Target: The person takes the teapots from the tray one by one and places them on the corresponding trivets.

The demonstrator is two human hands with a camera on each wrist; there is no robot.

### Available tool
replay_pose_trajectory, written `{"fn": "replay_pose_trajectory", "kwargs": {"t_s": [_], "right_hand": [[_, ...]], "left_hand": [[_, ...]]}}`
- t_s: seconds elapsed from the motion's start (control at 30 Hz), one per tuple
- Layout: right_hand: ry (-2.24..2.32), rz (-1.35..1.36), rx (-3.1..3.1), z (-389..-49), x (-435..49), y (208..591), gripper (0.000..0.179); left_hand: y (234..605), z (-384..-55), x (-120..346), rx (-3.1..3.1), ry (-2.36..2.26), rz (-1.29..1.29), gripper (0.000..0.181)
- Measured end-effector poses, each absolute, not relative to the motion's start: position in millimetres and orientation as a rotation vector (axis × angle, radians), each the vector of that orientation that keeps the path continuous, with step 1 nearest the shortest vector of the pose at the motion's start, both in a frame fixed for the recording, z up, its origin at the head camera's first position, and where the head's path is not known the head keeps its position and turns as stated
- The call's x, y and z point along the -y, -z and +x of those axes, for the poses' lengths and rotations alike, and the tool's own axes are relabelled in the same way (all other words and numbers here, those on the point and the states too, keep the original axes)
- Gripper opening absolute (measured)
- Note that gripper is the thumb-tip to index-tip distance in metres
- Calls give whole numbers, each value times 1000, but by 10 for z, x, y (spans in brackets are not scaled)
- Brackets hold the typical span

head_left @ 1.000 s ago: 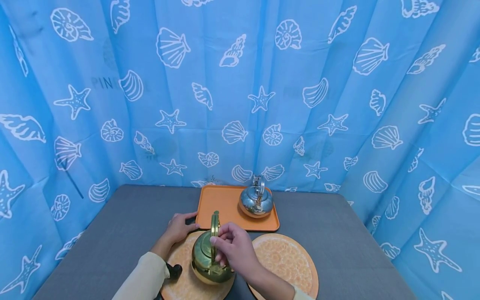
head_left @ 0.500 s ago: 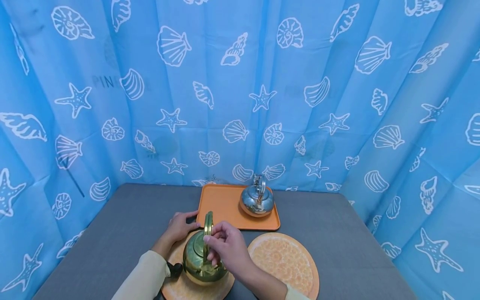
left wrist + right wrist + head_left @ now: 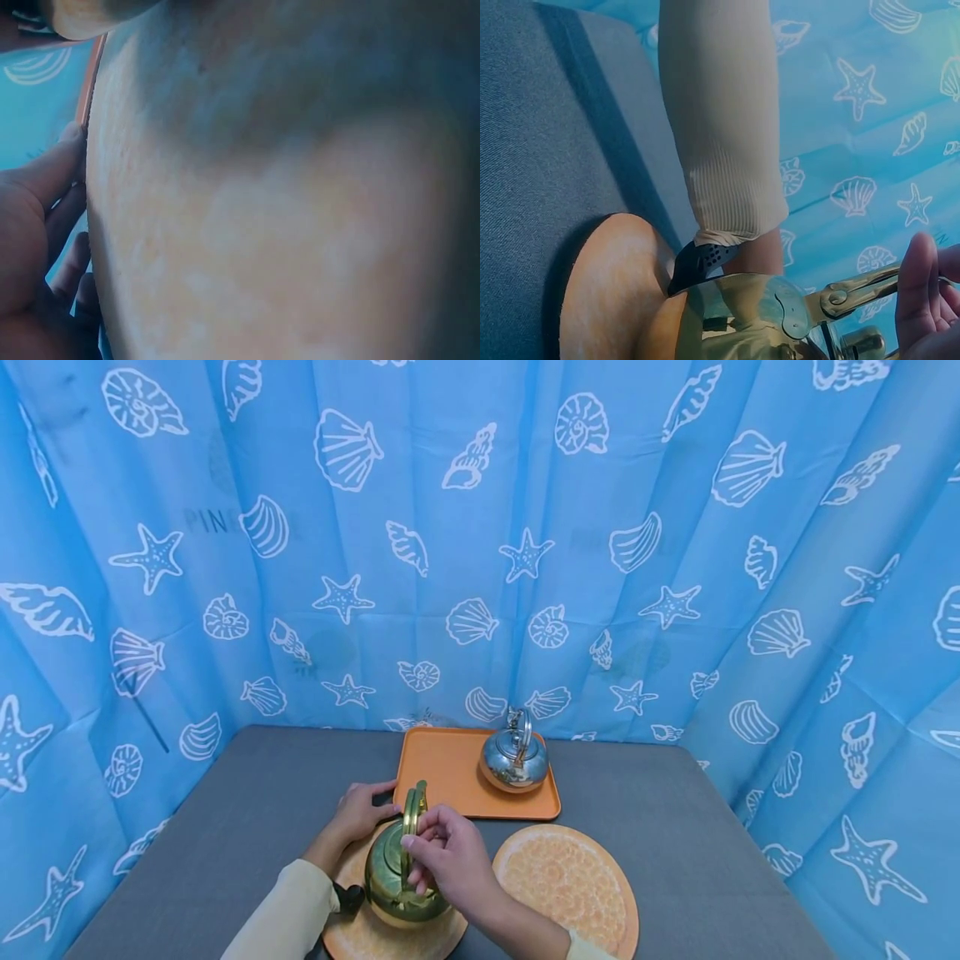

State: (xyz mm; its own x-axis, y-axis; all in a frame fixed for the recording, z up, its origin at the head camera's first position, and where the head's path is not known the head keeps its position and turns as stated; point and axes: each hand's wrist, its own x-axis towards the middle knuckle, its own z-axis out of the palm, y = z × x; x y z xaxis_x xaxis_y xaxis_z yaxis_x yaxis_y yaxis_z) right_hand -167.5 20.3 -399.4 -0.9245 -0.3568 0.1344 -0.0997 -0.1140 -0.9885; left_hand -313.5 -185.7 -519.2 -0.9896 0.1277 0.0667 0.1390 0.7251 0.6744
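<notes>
My right hand (image 3: 448,857) holds the upright handle (image 3: 412,827) of a shiny gold kettle (image 3: 393,878), with thumb and fingers together at it. The kettle stands on or just over the left round placemat (image 3: 352,935); I cannot tell if its base touches. Its lid and handle also show in the right wrist view, beside the right hand (image 3: 930,300). At the left front corner of an orange tray (image 3: 438,772), my left hand (image 3: 357,817) rests with loosely bent fingers. The left wrist view shows those fingers (image 3: 60,169) along the placemat's edge (image 3: 112,247). A silver kettle (image 3: 513,762) stands on the tray's right side.
A second round placemat (image 3: 570,885) with a pale pattern lies at the front right. Grey cloth (image 3: 697,852) covers the table. A blue curtain (image 3: 450,527) with white shells and starfish hangs behind and at both sides.
My right hand has carried the gold kettle a little to the left over the left placemat, mostly in the first half second. The left hand has stayed by the tray corner.
</notes>
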Motion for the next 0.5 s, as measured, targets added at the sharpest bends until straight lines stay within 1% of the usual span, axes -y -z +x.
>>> {"fn": "replay_pose_trajectory", "kwargs": {"t_s": [0.37,0.5], "right_hand": [[2139,-502,-1963,-1648,-217,4033,15],[2139,-511,-1951,-1643,-225,4051,15]], "left_hand": [[5208,-3224,1947,2864,1173,-449,48],[5197,-3255,1966,2880,1200,-488,45]]}}
